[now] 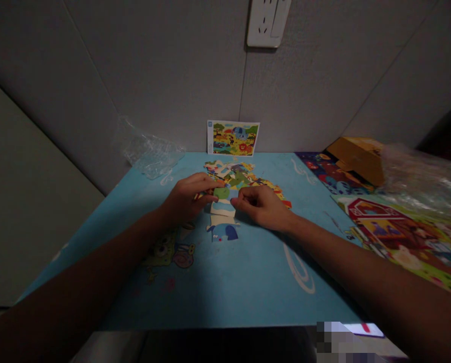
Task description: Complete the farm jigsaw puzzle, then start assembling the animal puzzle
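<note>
My left hand (193, 194) is at the middle of the table, its thumb and fingers at the left edge of a puzzle piece (223, 206) that is cream with light blue. Opposite it, my right hand (263, 205) pinches the right side with thumb and curled index finger. Green and blue parts show between the fingertips; whether they belong to the same piece I cannot tell. Just below lies a puzzle piece with a blue elephant face (224, 232), close to the held one. Behind the hands, a heap of loose puzzle pieces (240, 174) is partly hidden.
A picture card (235, 138) of animals leans on the wall behind the blue table (248, 287). Clear plastic wrapping (151, 154) lies at the back left. On the right are a farm picture board (406, 237), a brown box (357, 159) and more clear plastic (425, 174).
</note>
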Demonstrator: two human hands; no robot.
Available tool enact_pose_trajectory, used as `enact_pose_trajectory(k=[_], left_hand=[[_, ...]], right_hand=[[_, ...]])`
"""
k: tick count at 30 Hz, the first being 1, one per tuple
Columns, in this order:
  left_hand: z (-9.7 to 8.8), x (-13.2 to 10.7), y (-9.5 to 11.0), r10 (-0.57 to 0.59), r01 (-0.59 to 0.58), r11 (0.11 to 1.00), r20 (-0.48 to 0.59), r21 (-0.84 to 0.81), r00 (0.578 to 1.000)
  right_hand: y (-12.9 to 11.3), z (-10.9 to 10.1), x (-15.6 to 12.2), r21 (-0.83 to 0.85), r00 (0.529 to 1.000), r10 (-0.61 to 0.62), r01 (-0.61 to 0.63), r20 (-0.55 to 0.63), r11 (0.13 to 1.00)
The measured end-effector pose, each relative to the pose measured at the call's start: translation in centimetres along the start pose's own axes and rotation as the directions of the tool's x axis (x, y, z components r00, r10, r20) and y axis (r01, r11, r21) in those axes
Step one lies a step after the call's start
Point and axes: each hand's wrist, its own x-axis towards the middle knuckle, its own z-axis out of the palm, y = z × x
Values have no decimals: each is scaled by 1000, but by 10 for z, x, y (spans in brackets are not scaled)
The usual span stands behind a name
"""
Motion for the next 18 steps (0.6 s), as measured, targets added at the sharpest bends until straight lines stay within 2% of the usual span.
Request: enact_pose_trajectory(k=[4, 7, 10, 13, 15, 16, 18], left_hand=[[-3, 2, -4, -105, 115, 987, -93, 113, 990], [-6, 2, -9, -252, 285, 944, -199, 163, 947], [-8, 0, -18, -405, 476, 858, -317, 192, 857], [-11, -1, -29, -570, 659, 743, -402, 121, 716], [-12, -3, -36, -665, 735, 678, -407, 23, 626], [-12, -3, -39, -697, 756, 654, -402, -16, 594], [-12, -4, -44, -730, 778, 627, -381, -45, 567]], right_hand=[[5, -5, 4, 1, 993, 37, -37, -113, 999], [10, -10, 7, 11, 978, 97, -97, -186, 995], [14, -12, 8, -19, 972, 131, -137, -195, 990], [17, -11, 8, -58, 975, 118, -131, -190, 990], [17, -10, 8, -60, 977, 109, -121, -183, 991], [18, -9, 9, -60, 977, 111, -123, -180, 991], [18, -9, 9, -68, 978, 120, -133, -168, 989]])
